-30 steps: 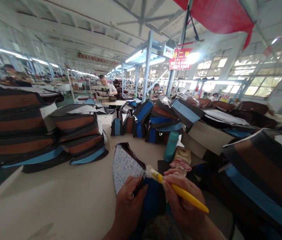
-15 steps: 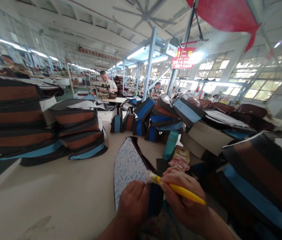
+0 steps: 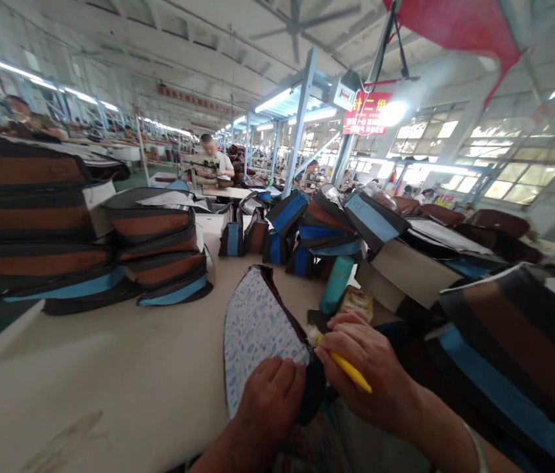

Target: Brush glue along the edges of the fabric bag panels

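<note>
A curved bag piece (image 3: 259,322) with pale blue patterned lining and a dark side lies on the table in front of me. My left hand (image 3: 274,397) is closed over its near right edge, fingers bent onto the lining. In my right hand (image 3: 373,368) is a brush with a yellow handle (image 3: 352,372), pinched between thumb and fingers. The pale bristles are at the bag piece's right edge, just above my left fingers; whether they touch it I cannot tell. Part of the bag's dark side is hidden behind my hands.
Stacked brown, black and blue bag parts (image 3: 159,256) stand on the left of the pale table (image 3: 159,368). A teal bottle (image 3: 336,284) stands beyond my right hand. More bag parts (image 3: 518,341) crowd the right. A person (image 3: 218,164) sits at a sewing machine further back.
The brush has moved a little right, away from my left fingers, and its handle shows shorter. My left hand has shifted slightly right along the bag piece's edge. The camera view has turned slightly.
</note>
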Demonstrator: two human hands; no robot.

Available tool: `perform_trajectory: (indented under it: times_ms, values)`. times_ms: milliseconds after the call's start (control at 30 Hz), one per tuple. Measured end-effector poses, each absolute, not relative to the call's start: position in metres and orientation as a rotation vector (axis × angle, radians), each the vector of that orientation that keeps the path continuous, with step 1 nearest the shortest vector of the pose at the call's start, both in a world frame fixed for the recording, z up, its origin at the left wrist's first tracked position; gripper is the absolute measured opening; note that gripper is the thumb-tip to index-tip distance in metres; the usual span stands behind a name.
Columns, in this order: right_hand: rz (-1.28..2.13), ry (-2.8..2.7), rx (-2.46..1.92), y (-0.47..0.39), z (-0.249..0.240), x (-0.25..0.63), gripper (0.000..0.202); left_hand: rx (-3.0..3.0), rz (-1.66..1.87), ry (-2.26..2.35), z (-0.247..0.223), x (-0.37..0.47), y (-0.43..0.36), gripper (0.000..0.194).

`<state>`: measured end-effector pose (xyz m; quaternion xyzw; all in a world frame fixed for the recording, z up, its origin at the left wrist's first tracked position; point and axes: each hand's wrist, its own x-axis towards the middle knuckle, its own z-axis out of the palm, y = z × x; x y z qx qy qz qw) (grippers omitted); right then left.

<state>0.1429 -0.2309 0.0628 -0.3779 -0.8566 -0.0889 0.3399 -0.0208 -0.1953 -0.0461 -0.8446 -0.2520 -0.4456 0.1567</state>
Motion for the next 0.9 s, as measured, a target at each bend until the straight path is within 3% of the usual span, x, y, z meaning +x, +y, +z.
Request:
perform_trajectory:
  times_ms: [233,467,567,667,767,900]
  values:
    - [-0.133,-2.299,-1.051,-0.235,0.070,0.147,0.013,-2.482,-1.292,-0.677,-0.049,-0.027,-0.192,0.019]
    - [0.127,-1.686,-1.111,-0.247,0.072,0.159,0.008,-2.471,-1.366,-0.573,-0.040,-0.095,-0.170,0.019]
    - [0.260,-1.433,-1.071,-0.248,0.058,0.152,0.012,-2.376,-1.392,-0.802,-0.048,-0.128,-0.164,0.021]
    - [0.383,-1.260,-1.070,-0.243,0.042,0.140,0.018,-2.103,-1.490,-1.324,-0.068,-0.151,-0.175,0.013]
    - [0.530,-1.143,-1.092,-0.237,0.029,0.128,0.021,-1.926,-1.533,-1.792,-0.089,-0.159,-0.202,0.021]
    - [0.696,-1.048,-1.069,-0.234,0.020,0.109,0.020,-2.093,-1.532,-1.576,-0.106,-0.148,-0.232,0.027]
